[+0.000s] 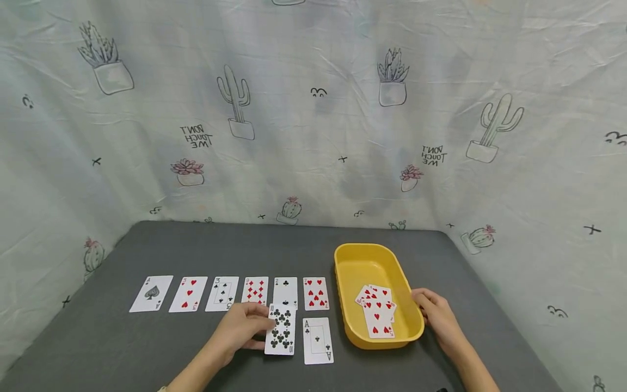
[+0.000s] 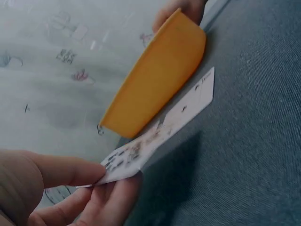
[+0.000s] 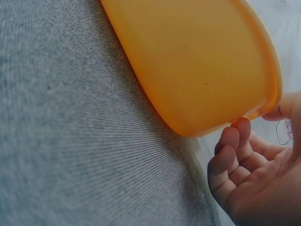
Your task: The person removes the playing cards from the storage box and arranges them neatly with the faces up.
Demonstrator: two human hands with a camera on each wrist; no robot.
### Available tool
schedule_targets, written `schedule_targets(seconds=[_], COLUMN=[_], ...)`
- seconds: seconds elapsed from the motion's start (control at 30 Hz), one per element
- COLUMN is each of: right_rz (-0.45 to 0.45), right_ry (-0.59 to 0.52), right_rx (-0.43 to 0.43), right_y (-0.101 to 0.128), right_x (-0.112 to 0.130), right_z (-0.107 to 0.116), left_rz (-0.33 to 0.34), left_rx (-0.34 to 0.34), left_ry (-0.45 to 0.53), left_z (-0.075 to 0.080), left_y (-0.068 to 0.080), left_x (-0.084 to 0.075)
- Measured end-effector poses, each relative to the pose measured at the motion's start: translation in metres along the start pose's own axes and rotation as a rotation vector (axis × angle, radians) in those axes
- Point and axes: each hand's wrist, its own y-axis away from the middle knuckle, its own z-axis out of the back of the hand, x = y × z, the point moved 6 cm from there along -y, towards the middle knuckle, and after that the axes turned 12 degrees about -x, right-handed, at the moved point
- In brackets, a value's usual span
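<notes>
My left hand (image 1: 243, 326) pinches a ten of clubs playing card (image 1: 281, 330) between thumb and fingers. In the left wrist view the card (image 2: 123, 162) is tilted above the table, casting a shadow. Just right of it an ace of clubs (image 1: 318, 341) lies face up. At the right, my right hand (image 1: 437, 316) grips the near right edge of a yellow plastic basket (image 1: 379, 344). The right wrist view shows the thumb at the rim and curled fingertips (image 3: 242, 128) against the basket's outer wall. Several heart cards (image 1: 377, 318) lie overlapping inside the basket.
Behind the left hand runs a row of face-up cards: ace of spades (image 1: 152, 294), a heart card (image 1: 188, 294), three of clubs (image 1: 222, 294), a diamond card (image 1: 255, 289), two of clubs (image 1: 286, 288) and seven of hearts (image 1: 315, 294). Patterned cloth (image 1: 313, 125) hangs behind the grey table (image 1: 235, 247).
</notes>
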Motion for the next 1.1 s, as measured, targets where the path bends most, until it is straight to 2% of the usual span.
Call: schedule_targets(seconds=[0.17,0.4,0.9,1.1], right_rz=[-0.004,0.0,-0.001,-0.002], right_ry=[-0.001,-0.009,0.016,0.01], right_rx=[0.014,0.003,0.005,0.01], right_y=[-0.001,0.001,-0.001,0.0], right_x=[-0.002,-0.001,-0.003,-0.003], right_z=[-0.001,-0.001,-0.001,-0.001], left_rz=[0.024,-0.019,-0.067,-0.127], left_rx=[0.038,0.086,-0.031,-0.09], left_ry=[0.048,0.065,-0.029,-0.114], left_z=[0.002,0.001,0.0,0.002], left_y=[0.001,0.004,0.002,0.003], left_x=[0.013,0.019,0.023,0.017])
